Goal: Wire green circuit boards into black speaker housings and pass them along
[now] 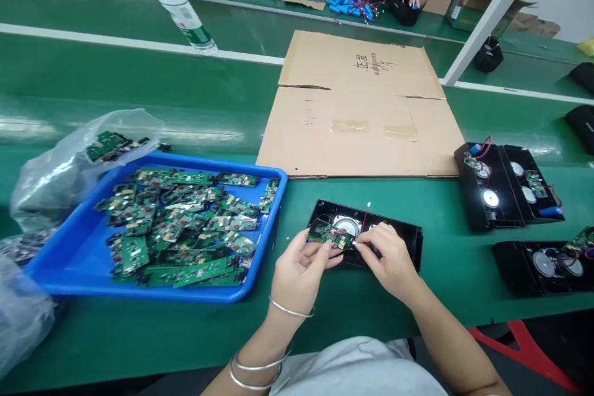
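Left hand (301,263) pinches a circuit board (325,232), right hand (388,255) a white plug (355,244); a hard tug could snap the red wire (340,231).

Green circuit board (330,232) held tilted over open black speaker housing (409,235).

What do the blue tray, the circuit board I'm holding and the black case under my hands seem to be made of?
Blue tray: likely molded plastic, slightly glossy, given its even color and rounded rim.
Circuit board: probably green-coated resin laminate, with small parts mounted on it.
Black case: perhaps hard plastic, from its dark, smooth-looking walls, though painted wood isn't ruled out.
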`<action>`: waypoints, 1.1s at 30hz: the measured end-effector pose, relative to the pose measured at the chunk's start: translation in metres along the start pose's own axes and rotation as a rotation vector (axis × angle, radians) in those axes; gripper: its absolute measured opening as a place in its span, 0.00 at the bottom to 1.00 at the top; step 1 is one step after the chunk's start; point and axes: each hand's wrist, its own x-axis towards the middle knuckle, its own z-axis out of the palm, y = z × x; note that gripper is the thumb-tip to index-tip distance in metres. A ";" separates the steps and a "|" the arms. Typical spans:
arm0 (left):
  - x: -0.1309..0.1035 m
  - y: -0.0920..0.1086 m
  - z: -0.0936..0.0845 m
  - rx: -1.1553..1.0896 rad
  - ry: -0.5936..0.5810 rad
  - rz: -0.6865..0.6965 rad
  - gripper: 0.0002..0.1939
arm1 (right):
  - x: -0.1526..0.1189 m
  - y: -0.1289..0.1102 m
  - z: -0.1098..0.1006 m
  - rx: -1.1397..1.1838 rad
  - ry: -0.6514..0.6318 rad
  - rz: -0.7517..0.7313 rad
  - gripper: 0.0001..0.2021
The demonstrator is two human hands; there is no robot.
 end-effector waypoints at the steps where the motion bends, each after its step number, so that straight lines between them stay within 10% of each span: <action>1: 0.001 0.001 0.000 0.005 0.005 -0.015 0.17 | 0.000 0.000 0.000 0.005 0.006 0.001 0.07; 9: 0.010 -0.002 -0.002 -0.029 -0.046 -0.106 0.18 | -0.001 0.001 0.003 0.016 0.019 -0.020 0.08; 33: -0.005 -0.021 0.001 0.199 -0.027 0.199 0.08 | -0.002 0.002 0.008 -0.073 0.001 -0.101 0.10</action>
